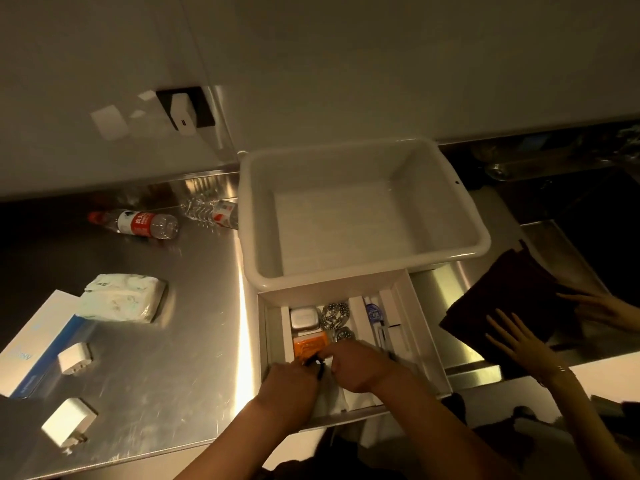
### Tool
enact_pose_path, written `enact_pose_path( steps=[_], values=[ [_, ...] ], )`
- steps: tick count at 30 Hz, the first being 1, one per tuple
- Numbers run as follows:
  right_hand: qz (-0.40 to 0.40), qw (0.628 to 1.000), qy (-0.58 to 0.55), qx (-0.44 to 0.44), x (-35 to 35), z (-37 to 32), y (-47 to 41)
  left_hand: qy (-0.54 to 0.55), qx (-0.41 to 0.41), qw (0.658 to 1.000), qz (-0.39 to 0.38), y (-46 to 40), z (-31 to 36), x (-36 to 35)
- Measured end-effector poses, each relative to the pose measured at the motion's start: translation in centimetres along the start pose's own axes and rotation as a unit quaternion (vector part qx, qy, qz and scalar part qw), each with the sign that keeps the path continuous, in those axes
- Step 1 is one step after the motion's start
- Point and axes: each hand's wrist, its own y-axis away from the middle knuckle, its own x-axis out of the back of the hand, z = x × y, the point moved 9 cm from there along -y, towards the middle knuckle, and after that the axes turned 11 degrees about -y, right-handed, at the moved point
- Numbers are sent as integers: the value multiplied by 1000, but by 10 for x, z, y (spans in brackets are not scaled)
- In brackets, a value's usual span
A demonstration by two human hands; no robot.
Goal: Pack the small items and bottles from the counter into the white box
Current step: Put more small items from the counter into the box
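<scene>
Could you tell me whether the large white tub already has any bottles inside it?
No, the white tub holds nothing, and both bottles lie on the counter.

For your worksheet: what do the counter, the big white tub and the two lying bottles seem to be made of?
Shiny grey counter: brushed stainless steel, judging by streaky glare. Large white tub: probably smooth moulded plastic, with rounded rim. Red-labelled clear bottles: thin transparent plastic, ribbed.
</scene>
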Motion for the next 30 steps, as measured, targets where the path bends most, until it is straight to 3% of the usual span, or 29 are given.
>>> enact_pose_path(
  steps=[5, 10, 16, 23, 30],
  values=[
    [1, 999, -22, 40, -1, -15, 4, -9, -18, 1000, -8, -1, 4, 11],
    [-6, 998, -34, 56, -4, -25, 8, 76, 11, 997, 20, 1, -2, 13],
    [6, 999, -21, 45, -6, -28, 10, 76, -14, 997, 18, 7, 0, 20],
    [82, 994, -5, 71, 23, -50, 15, 42, -31, 993, 108, 13, -20, 36],
    [172, 974, -77, 124, 46, -100, 11, 51, 49, 971, 228, 41, -95, 62]
  ],
)
